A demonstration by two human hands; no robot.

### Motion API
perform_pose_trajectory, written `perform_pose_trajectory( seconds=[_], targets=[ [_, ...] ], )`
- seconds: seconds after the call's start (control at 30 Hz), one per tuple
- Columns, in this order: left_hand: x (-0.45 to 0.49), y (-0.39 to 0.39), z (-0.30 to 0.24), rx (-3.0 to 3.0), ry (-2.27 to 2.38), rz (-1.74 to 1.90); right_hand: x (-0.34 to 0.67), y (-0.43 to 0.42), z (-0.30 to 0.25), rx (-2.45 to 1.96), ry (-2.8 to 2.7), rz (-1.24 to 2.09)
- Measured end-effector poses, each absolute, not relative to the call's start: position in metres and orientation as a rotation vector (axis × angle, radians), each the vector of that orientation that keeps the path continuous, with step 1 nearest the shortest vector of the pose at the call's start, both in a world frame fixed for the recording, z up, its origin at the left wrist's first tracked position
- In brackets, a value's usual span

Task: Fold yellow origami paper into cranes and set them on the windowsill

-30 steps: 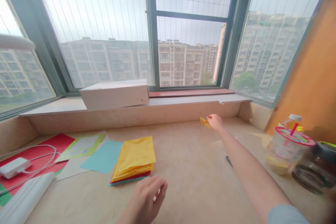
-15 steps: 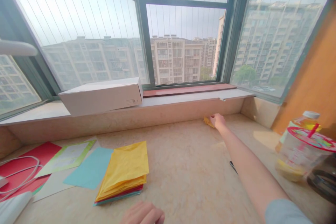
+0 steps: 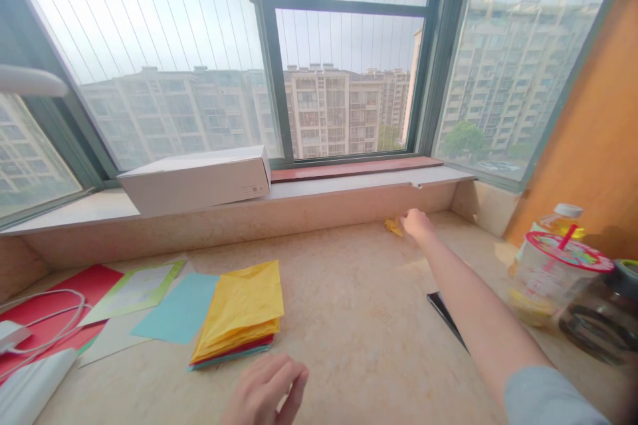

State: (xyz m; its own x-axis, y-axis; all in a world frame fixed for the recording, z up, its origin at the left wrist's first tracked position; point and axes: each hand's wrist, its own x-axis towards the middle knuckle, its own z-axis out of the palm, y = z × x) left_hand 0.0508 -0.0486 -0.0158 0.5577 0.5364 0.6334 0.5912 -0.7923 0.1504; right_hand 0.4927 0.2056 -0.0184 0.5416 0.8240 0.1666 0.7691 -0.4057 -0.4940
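My right hand [image 3: 416,224] reaches far across the beige counter [image 3: 349,319] to its back edge. Its fingers are closed on a small folded yellow paper piece [image 3: 393,226] lying at the foot of the window ledge. My left hand [image 3: 266,388] rests low near the front of the counter with its fingers loosely spread and nothing in it. Just beyond that hand lies a stack of coloured paper sheets [image 3: 242,312] with yellow on top.
A white box [image 3: 197,179] sits on the window ledge. Teal [image 3: 177,309], green and red paper sheets [image 3: 60,305], a white charger [image 3: 10,335] and cable lie at left. A dark phone [image 3: 443,315] lies by my right forearm. A plastic cup with straw [image 3: 553,279], a bottle [image 3: 558,222] and a dark jar [image 3: 601,319] stand at right.
My right hand has lowered the yellow paper piece to the back of the counter and stays on it. My left hand dropped out of view a little, then spread its fingers again.
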Motion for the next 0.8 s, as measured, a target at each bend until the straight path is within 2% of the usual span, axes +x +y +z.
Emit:
perform_pose_trajectory(
  seconds=[0.17, 0.33, 0.63, 0.8],
  targets=[
    [0.043, -0.037, -0.018, -2.643, -1.116, -1.031, 0.483, 0.171, 0.014, -2.185, -1.338, 0.130],
    [0.024, -0.011, -0.015, -2.551, -1.265, -0.944, 0.436, 0.126, 0.027, -1.929, -1.510, 0.191],
    [-0.013, 0.003, -0.018, -2.428, -1.779, -0.581, 0.274, 0.039, -0.015, -1.412, -1.657, 0.484],
    [-0.014, -0.001, -0.022, -2.456, -1.806, -0.568, 0.235, 0.006, -0.036, -1.344, -1.595, 0.493]
  ],
)
